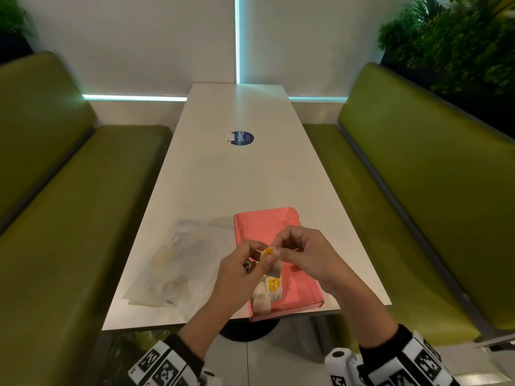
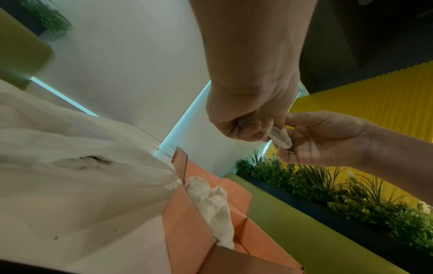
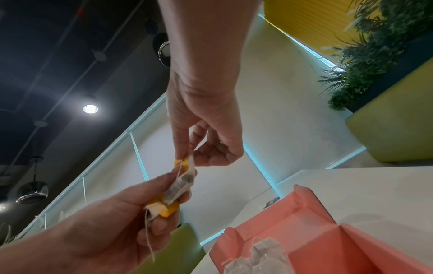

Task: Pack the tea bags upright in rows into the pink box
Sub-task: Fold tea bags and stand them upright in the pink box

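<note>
An open pink box (image 1: 303, 291) of folded card is set at the near edge of the table, its lid flap laid back flat on the far side. Several white tea bags (image 1: 264, 298) with yellow tags are stood in its near-left corner, leaning together. One more tea bag (image 3: 182, 185), greyish with a yellow tag, is held above the box.

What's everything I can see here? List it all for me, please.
tea bag in hand: one, whitish with yellow tag, held above the box
tea bags in box: a few, whitish, near left corner
pink box: one, open, near table edge
clear plastic bag: one, left of box
sticker: one, blue, mid-table
table: one, white
benches: two, green, either side
plants: green, far corners
left hand: pinches the tea bag
right hand: pinches its top
</note>
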